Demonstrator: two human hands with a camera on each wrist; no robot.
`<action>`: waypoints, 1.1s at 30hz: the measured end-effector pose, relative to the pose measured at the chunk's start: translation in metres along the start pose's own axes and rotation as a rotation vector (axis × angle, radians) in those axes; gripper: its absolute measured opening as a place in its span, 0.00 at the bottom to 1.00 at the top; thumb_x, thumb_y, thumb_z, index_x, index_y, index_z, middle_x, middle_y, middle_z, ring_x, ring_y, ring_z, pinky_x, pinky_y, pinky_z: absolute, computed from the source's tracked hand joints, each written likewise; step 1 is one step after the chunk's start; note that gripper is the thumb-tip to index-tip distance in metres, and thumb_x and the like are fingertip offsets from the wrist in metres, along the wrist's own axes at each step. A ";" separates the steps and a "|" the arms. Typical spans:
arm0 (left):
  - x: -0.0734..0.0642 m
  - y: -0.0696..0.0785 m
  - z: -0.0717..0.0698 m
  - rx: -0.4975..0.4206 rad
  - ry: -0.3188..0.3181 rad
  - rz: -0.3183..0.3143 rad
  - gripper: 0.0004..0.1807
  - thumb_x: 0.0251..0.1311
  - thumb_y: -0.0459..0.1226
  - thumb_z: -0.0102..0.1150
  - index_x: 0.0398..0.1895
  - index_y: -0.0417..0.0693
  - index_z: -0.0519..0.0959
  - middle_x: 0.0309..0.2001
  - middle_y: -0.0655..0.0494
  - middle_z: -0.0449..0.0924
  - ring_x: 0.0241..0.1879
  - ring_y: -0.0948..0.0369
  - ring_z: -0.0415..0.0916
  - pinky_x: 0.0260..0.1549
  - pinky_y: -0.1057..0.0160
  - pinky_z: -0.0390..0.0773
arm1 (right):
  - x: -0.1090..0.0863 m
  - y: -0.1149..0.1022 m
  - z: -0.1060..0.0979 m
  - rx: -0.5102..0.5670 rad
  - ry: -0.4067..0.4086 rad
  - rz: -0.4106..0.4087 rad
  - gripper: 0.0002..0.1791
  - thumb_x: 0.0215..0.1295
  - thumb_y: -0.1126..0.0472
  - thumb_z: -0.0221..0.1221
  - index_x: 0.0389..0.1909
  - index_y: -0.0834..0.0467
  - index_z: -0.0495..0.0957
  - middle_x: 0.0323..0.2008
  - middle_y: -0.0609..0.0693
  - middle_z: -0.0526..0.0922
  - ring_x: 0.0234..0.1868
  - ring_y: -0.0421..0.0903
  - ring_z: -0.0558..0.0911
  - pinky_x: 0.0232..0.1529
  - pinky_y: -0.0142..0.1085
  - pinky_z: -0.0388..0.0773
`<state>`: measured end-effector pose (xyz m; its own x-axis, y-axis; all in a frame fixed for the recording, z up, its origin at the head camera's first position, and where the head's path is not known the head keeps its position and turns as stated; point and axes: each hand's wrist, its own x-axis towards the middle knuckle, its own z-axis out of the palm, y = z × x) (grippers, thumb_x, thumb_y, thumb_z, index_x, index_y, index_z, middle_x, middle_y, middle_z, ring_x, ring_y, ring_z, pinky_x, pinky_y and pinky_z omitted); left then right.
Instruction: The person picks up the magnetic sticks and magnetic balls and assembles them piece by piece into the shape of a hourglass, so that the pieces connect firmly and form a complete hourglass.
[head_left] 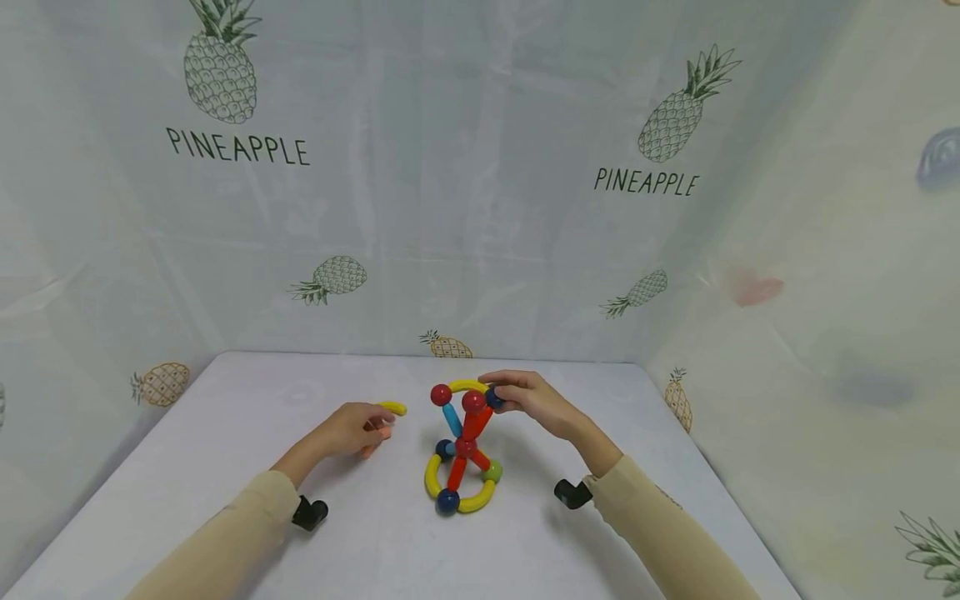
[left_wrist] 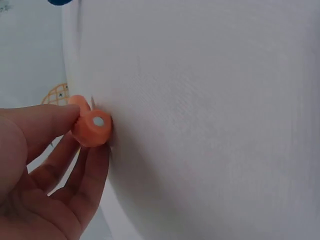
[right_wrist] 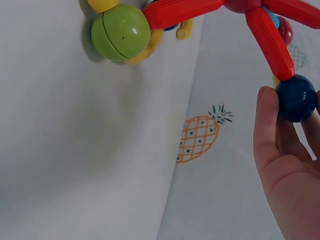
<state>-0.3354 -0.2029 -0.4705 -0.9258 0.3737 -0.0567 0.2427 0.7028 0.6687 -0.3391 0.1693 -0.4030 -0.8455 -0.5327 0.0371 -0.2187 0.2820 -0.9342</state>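
Observation:
A magnetic ball-and-stick model (head_left: 457, 475) stands on the table, narrow at a red centre ball (head_left: 466, 448) and wider above and below. At its upper right, my right hand (head_left: 536, 402) pinches a dark blue ball (right_wrist: 296, 98) between thumb and fingers; a red stick (right_wrist: 271, 45) joins that ball. Left of the model, my left hand (head_left: 352, 429) holds an orange magnetic stick (left_wrist: 92, 128) close over the tabletop. A pale round magnet shows at the stick's end, and fingers hide part of it.
Just beyond the left hand lies a yellow curved stick (head_left: 393, 408). The model's base has yellow curved sticks (head_left: 477, 498), a green ball (head_left: 492, 472) and a blue ball (head_left: 447, 502). A pineapple-print curtain (head_left: 480, 208) rises behind the white table (head_left: 375, 550).

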 end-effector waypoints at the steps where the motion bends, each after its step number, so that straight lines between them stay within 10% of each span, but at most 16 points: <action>1: 0.000 0.000 0.000 -0.003 0.004 0.002 0.17 0.72 0.34 0.67 0.61 0.40 0.83 0.40 0.55 0.81 0.29 0.60 0.78 0.35 0.61 0.79 | 0.000 0.000 0.000 -0.006 0.003 0.001 0.22 0.83 0.59 0.51 0.72 0.58 0.76 0.65 0.58 0.81 0.55 0.50 0.86 0.64 0.40 0.81; 25: 0.000 0.038 0.003 -0.138 0.100 0.030 0.16 0.75 0.43 0.64 0.62 0.54 0.84 0.51 0.62 0.86 0.51 0.60 0.80 0.56 0.49 0.81 | 0.003 -0.004 0.007 0.027 0.024 0.007 0.21 0.81 0.63 0.47 0.67 0.63 0.79 0.63 0.61 0.81 0.52 0.50 0.86 0.61 0.38 0.83; 33: 0.000 0.030 0.002 -0.107 0.102 -0.021 0.16 0.72 0.39 0.66 0.60 0.48 0.84 0.49 0.58 0.86 0.47 0.58 0.81 0.44 0.57 0.81 | 0.002 -0.004 0.005 0.015 0.024 0.001 0.21 0.80 0.62 0.48 0.65 0.64 0.79 0.62 0.60 0.82 0.52 0.50 0.87 0.59 0.37 0.83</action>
<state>-0.3277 -0.1799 -0.4518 -0.9562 0.2927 0.0003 0.1959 0.6391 0.7437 -0.3376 0.1629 -0.4010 -0.8572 -0.5131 0.0444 -0.2105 0.2703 -0.9395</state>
